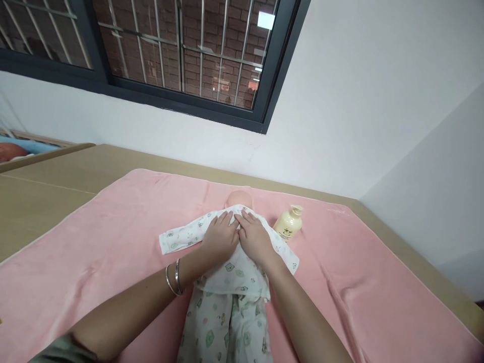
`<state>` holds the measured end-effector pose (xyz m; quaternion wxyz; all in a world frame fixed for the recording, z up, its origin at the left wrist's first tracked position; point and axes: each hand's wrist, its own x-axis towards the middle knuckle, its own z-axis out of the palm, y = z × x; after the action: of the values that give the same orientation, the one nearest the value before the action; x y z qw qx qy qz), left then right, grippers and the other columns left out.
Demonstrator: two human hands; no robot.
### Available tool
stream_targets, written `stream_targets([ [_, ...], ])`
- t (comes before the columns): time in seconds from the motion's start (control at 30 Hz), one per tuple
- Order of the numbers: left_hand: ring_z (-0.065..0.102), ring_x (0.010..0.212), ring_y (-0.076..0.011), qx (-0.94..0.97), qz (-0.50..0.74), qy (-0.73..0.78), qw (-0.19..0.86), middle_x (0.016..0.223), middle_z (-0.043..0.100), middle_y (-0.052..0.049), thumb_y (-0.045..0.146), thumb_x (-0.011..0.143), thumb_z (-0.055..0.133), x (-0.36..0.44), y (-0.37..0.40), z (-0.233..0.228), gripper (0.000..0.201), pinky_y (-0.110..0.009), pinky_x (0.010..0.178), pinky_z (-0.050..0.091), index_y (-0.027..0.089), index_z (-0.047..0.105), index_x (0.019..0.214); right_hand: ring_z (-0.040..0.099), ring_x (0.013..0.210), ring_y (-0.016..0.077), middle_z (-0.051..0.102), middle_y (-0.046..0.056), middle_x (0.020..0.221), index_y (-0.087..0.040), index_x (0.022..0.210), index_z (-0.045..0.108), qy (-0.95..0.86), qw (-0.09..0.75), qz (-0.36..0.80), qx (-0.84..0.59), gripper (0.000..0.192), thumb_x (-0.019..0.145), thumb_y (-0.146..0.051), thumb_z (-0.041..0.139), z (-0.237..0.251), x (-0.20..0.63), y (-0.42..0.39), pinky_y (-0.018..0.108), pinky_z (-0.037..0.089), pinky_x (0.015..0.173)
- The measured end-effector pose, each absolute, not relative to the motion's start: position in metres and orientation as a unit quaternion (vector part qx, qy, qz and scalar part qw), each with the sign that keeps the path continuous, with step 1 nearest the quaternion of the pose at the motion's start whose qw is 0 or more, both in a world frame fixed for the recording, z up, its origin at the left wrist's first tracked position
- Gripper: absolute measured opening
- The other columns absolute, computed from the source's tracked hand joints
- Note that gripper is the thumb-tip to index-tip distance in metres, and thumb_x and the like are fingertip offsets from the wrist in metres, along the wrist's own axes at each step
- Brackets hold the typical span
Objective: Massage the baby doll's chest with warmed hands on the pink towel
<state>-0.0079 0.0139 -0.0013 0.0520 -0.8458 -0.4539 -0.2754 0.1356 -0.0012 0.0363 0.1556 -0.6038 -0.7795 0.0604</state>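
A baby doll [239, 199] lies on a pink blanket [124, 222], its bare, smooth head toward the wall. It is dressed in a white printed top [242, 275] with both sleeves spread out to the sides, and matching trousers [209, 322]. My left hand [221, 234] rests flat on the upper part of the top, fingers extended. Beside it, my right hand [255, 236] lies flat on the cloth too, and the fingertips of the two hands nearly meet. Neither hand grips anything. Two silver bangles circle my left wrist.
A pale yellow pump bottle [289, 223] leans or lies on the blanket by the doll's right-hand sleeve. The blanket covers a wooden surface [68, 171] set against a white wall [321, 126]. Above is a dark-framed window [181, 101] with metal bars behind it.
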Motion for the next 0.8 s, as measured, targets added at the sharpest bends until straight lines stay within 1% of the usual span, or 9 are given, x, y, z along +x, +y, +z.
stream_targets([
  [0.3, 0.051, 0.132, -0.0333, -0.839, -0.264, -0.472, 0.06, 0.14, 0.057, -0.018, 0.019, 0.097, 0.037, -0.006, 0.008, 0.001, 0.042, -0.05, 0.106, 0.043, 0.014, 0.058, 0.132, 0.034, 0.147, 0.0249, 0.038, 0.006, 0.158, -0.019, 0.148, 0.049, -0.766, 0.168, 0.066, -0.617, 0.053, 0.095, -0.017, 0.037, 0.036, 0.135, 0.001, 0.042, 0.025, 0.122],
  [0.47, 0.051, 0.133, -0.0326, -0.831, -0.259, -0.489, 0.059, 0.142, 0.057, -0.018, 0.019, 0.097, 0.036, -0.005, 0.007, 0.0, 0.042, -0.048, 0.107, 0.043, 0.013, 0.059, 0.132, 0.033, 0.147, 0.0262, 0.038, 0.008, 0.158, -0.016, 0.148, 0.048, -0.76, 0.173, 0.063, -0.623, 0.053, 0.096, -0.019, 0.036, 0.035, 0.133, -0.001, 0.044, 0.024, 0.122],
  [0.6, 0.049, 0.135, -0.0328, -0.831, -0.263, -0.488, 0.044, 0.144, 0.055, -0.018, 0.02, 0.096, 0.036, -0.005, 0.009, -0.002, 0.044, -0.049, 0.109, 0.042, 0.011, 0.056, 0.135, 0.034, 0.146, 0.0288, 0.037, 0.009, 0.158, -0.015, 0.148, 0.047, -0.745, 0.171, 0.051, -0.642, 0.054, 0.096, -0.017, 0.036, 0.035, 0.128, -0.005, 0.047, 0.024, 0.122],
  [0.8, 0.043, 0.141, -0.0294, -0.832, -0.276, -0.482, -0.011, 0.147, 0.054, -0.014, 0.024, 0.098, 0.035, -0.011, 0.02, -0.006, 0.046, -0.051, 0.114, 0.038, 0.014, 0.052, 0.14, 0.035, 0.146, 0.0323, 0.038, 0.011, 0.157, -0.016, 0.148, 0.048, -0.744, 0.15, 0.044, -0.65, 0.051, 0.098, -0.02, 0.035, 0.037, 0.121, -0.013, 0.053, 0.027, 0.119],
])
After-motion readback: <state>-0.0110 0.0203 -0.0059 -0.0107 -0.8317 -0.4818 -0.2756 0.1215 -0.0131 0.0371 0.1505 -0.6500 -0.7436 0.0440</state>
